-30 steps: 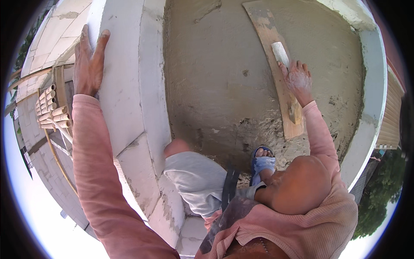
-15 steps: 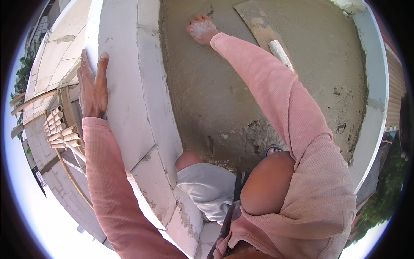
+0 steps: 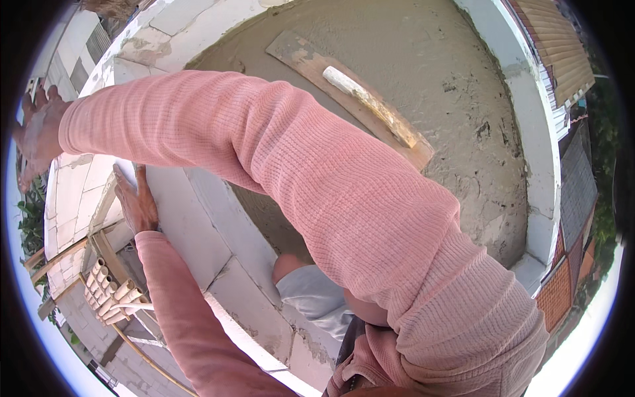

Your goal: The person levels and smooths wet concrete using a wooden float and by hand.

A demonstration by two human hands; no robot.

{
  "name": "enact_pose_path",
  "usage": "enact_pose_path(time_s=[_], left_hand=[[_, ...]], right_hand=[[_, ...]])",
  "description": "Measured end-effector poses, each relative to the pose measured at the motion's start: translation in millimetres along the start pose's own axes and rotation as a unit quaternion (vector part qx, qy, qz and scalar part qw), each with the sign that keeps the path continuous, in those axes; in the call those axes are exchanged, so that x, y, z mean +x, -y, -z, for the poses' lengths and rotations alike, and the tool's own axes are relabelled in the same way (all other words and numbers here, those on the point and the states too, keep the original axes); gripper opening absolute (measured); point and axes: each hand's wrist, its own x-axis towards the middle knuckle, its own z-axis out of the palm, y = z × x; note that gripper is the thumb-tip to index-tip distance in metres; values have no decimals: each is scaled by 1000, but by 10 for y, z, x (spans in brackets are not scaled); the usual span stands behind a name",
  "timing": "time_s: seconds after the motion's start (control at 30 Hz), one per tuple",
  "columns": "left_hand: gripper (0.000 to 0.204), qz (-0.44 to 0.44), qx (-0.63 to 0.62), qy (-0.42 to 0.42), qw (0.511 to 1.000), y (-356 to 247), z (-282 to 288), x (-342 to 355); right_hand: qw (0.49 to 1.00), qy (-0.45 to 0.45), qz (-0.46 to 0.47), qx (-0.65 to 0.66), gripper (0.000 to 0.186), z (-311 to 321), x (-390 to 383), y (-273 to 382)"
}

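My right hand (image 3: 41,135) is stretched across to the far left, past the block wall (image 3: 188,205). Its fingers are spread, with pale residue on the skin and nothing held. My left hand (image 3: 137,202) rests on the wall's outer edge, fingers extended, their tips close under the right sleeve. On the wet grey mortar (image 3: 423,59) lies a wooden plastering float (image 3: 357,102), its long board smeared with mortar and its handle whitish. The right arm crosses above the mortar and hides part of it.
Low white block walls (image 3: 529,99) enclose the mortar surface. Outside the left wall stand bundled bamboo poles (image 3: 109,291) and timber boards (image 3: 109,258), with a drop below. Roofs (image 3: 552,46) lie beyond the right wall. My knee in grey cloth (image 3: 314,294) is beside the wall.
My right hand has left the mortar and swung left beyond the wall, its fingers spreading. My left hand stays on the wall. The view has shifted, showing more of the float.
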Motion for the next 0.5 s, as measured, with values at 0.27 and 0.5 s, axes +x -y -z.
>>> enact_pose_path(time_s=[0.27,0.5], left_hand=[[93,47,49,-16,998,511,53,12],[93,43,32,-17,998,839,-111,448]], right_hand=[[916,244,-314,-47,39,2181,-3941,682],[682,38,-679,-269,37,4507,-6104,3040]])
